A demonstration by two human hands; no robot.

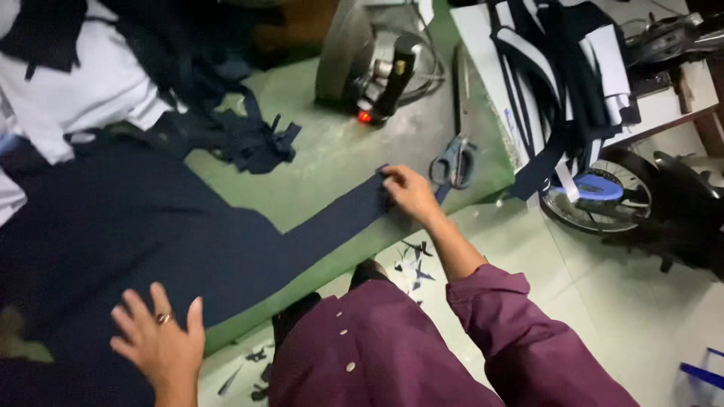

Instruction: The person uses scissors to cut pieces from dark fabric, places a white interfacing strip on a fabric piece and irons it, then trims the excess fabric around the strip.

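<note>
Dark navy fabric lies spread over the green table, and everything below is placed against that table. There is only the head view, looking down.

The fabric covers the table's near-left part, and a long narrow strip of it runs along the near edge toward the right corner. The right hand rests on the end of that strip at the near-right corner, fingers curled down and pinching or pressing the cloth end; I cannot tell whether they truly grip it or only hold it flat. The left hand lies on the wide part of the fabric at the near-left edge, fingers spread and released, palm down, with a ring on one finger.

Just beyond the right hand, at the table's right edge, lie grey-handled scissors, untouched. Further back on the table stands a cutting machine with a small red light. A tangle of navy offcuts sits mid-table, and white cloth is piled at the far-left corner.

Small navy scraps on the pale floor below the near edge suggest some trimming is done. The strip looks laid out straight and smoothed, both hands flat on it; no cutting tool is in hand
</note>
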